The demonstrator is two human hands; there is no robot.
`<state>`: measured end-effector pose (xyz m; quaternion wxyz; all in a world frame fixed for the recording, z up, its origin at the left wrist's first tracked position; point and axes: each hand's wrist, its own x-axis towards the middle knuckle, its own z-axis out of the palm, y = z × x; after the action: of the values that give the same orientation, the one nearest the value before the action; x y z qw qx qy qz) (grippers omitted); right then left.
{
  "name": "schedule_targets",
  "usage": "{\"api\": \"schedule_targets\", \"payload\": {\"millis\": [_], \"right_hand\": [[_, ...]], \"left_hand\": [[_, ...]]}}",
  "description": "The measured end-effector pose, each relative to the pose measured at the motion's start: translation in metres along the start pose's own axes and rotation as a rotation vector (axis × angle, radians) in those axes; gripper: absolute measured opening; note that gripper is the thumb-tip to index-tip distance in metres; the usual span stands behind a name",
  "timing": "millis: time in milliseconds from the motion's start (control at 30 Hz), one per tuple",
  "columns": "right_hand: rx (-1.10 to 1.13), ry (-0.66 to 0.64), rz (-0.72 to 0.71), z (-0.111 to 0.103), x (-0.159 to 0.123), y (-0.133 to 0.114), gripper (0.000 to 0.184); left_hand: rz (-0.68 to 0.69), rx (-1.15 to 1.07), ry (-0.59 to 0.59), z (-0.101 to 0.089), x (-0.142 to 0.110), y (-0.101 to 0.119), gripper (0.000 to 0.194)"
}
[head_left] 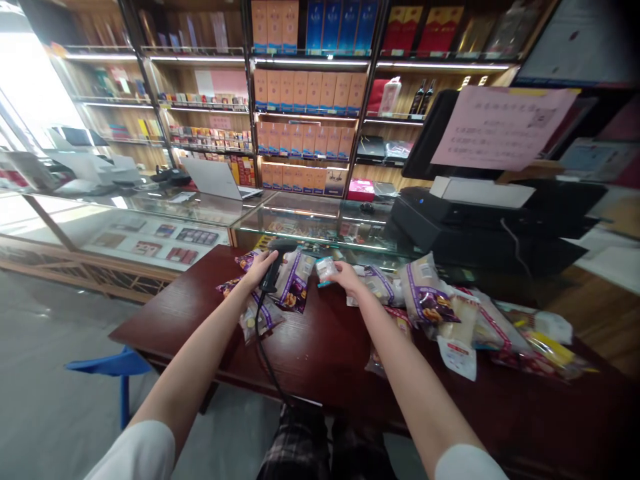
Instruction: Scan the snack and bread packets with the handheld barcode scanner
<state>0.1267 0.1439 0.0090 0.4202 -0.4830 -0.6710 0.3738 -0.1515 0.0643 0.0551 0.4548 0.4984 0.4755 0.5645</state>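
My left hand [261, 268] is wrapped round a black barcode scanner [271, 272], whose cord runs down over the table's front edge. Between the fingers of my right hand [345, 277] is a small packet [327, 269] with a white label and blue-green edges. Just right of the scanner lies a purple and clear snack bag [296, 280] with walnuts pictured on it. More such bags lie under and beside my left hand, among them a clear one [260, 319] nearer me. Close to my right wrist is another purple-banded bag [379, 285].
The dark red table [320, 347] carries several snack bags at the right, including a large purple one [427, 293]. Glass display counters [150, 233] stand behind, with a laptop [215, 179]. A black register [440, 220] is at the right, a blue stool [113, 363] at the left.
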Motion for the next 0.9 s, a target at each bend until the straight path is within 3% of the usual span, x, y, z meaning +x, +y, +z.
{"api": "schedule_targets", "payload": {"millis": [100, 200, 400, 500, 667, 800, 900], "right_hand": [[0.156, -0.027, 0.010, -0.028, -0.013, -0.006, 0.066], [0.283, 0.011, -0.071, -0.054, -0.025, -0.012, 0.073], [0.080, 0.263, -0.260, -0.088, -0.042, -0.003, 0.070], [-0.044, 0.274, -0.283, -0.093, -0.044, 0.005, 0.065], [-0.101, 0.332, -0.196, -0.088, -0.044, 0.012, 0.065], [-0.129, 0.338, -0.258, -0.084, -0.046, 0.010, 0.041], [-0.114, 0.281, -0.307, -0.084, -0.048, 0.008, 0.036]], "left_hand": [[0.061, 0.003, -0.087, 0.020, -0.003, 0.018, 0.057], [0.040, -0.044, -0.176, 0.045, -0.007, 0.027, 0.056], [-0.019, -0.130, -0.309, 0.087, -0.007, 0.013, 0.057], [-0.019, -0.183, -0.357, 0.102, -0.008, -0.001, 0.053], [0.005, -0.095, -0.381, 0.117, -0.012, -0.018, 0.050], [0.031, -0.058, -0.402, 0.119, -0.017, -0.021, 0.051], [0.058, -0.052, -0.414, 0.120, -0.021, -0.021, 0.051]]}}
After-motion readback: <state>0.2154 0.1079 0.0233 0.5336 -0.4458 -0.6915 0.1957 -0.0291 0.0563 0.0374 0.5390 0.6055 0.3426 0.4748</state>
